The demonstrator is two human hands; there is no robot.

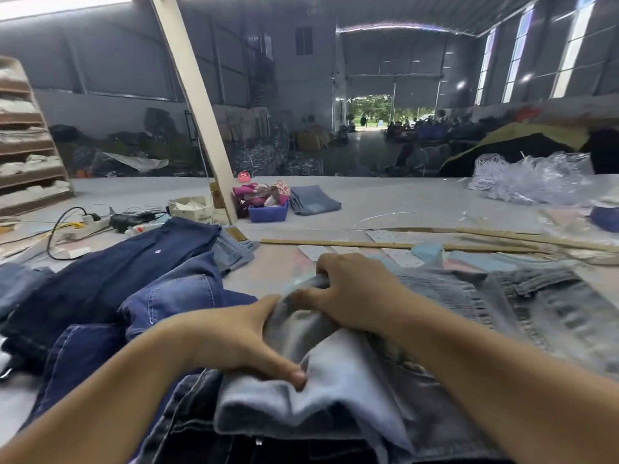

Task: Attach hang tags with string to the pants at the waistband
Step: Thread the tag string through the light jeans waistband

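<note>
A pair of light blue denim pants (338,393) lies bunched in front of me on top of other jeans. My left hand (234,336) grips a fold of this light denim, thumb on top near the front. My right hand (351,293) clutches the same fabric a little farther back, fingers curled over the bunched cloth. White printed hang tags (398,256) lie flat on the table just beyond my right hand. No string is visible in either hand.
Dark blue jeans (110,272) are piled at the left, grey washed jeans (552,306) at the right. A long wooden ruler (385,245) lies across the table. Farther back are a power strip (87,226), a blue bin (268,211), folded jeans (315,199) and plastic bags (532,177).
</note>
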